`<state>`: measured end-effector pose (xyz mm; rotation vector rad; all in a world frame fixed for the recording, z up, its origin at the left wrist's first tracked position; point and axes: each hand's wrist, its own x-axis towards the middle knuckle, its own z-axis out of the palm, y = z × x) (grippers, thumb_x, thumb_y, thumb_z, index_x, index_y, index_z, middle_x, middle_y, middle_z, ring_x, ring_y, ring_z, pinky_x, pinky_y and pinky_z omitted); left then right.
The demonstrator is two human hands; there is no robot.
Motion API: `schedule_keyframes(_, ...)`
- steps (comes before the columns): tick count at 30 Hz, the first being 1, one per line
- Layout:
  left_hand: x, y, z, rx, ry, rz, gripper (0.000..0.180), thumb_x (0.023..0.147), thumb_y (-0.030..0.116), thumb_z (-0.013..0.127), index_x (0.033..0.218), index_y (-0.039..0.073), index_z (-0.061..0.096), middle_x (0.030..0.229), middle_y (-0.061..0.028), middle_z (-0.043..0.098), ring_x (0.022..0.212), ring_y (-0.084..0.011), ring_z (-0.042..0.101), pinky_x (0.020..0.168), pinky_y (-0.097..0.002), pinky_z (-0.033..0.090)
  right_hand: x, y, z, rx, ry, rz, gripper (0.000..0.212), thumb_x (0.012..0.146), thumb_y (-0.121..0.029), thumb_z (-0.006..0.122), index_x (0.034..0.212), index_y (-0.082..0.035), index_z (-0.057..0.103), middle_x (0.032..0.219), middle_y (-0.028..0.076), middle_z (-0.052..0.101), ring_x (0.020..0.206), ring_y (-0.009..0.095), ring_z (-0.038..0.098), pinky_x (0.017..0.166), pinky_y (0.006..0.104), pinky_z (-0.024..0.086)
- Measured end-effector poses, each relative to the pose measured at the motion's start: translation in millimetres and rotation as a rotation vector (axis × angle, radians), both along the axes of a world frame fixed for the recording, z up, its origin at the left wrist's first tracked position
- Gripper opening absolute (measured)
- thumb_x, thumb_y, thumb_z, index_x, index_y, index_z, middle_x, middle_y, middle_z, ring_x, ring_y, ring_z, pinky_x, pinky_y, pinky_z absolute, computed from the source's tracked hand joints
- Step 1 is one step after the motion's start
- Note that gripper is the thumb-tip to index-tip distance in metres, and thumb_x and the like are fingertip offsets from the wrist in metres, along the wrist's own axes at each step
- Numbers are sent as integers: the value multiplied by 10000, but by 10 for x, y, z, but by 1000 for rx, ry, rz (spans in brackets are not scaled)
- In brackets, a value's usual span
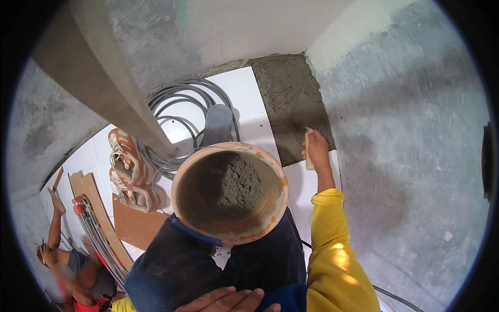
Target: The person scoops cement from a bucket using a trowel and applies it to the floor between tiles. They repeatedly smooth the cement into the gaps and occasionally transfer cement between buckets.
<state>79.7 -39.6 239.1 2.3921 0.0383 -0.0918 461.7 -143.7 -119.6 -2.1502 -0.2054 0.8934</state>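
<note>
My right hand [318,148] is closed around the pale wooden handle of a trowel [310,162], at the near edge of a patch of wet grey mortar [291,99]. The trowel's blade is hard to make out against the mortar. In front of my knees stands a round tan bucket [280,208] with a mound of grey mortar [241,182] inside and a blue strip along its near side. At the lower edge, my left hand [231,301] lies over my lap with its fingers stretched out, partly cut off by the frame.
Unpainted walls [410,156] meet at the far corner. White floor tiles [244,93] carry a grey cable coil [171,93], a grey rounded object [217,125], shoes [130,166], boards [93,208] and a tile cutter-like metal frame [96,234]. A beam [99,67] slants close by; another person [78,265] sits lower left.
</note>
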Motion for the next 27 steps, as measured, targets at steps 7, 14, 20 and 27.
schedule_keyframes(7,39,33,46,-64,64,-1,480,914,185,632,1392,161,658,1364,-129,646,1178,-239,675,1054,-404,541,-428,585,187,-21,-10,295,449,1100,-390,466,1240,3,631,774,143,660,550,204,660,499,362,543)
schedule_keyframes(14,134,-12,8,-23,3,17,459,929,191,628,1386,150,659,1356,-131,652,1180,-244,673,1057,-406,540,-269,437,164,-126,-84,217,428,1093,-380,476,1187,5,639,851,213,705,648,316,718,627,447,582)
schedule_keyframes(20,158,-42,36,-87,20,68,436,939,199,622,1370,147,668,1342,-143,660,1165,-260,678,1040,-420,552,-669,78,223,-311,-476,530,385,1068,-336,511,1199,3,638,1107,305,692,1055,503,660,920,586,515)
schedule_keyframes(27,163,-75,18,-47,10,47,399,943,224,629,1330,145,685,1297,-138,684,1130,-262,691,1017,-419,567,-371,-795,323,-388,-404,327,395,1080,-346,489,1198,-5,650,975,267,706,909,460,698,826,557,552)
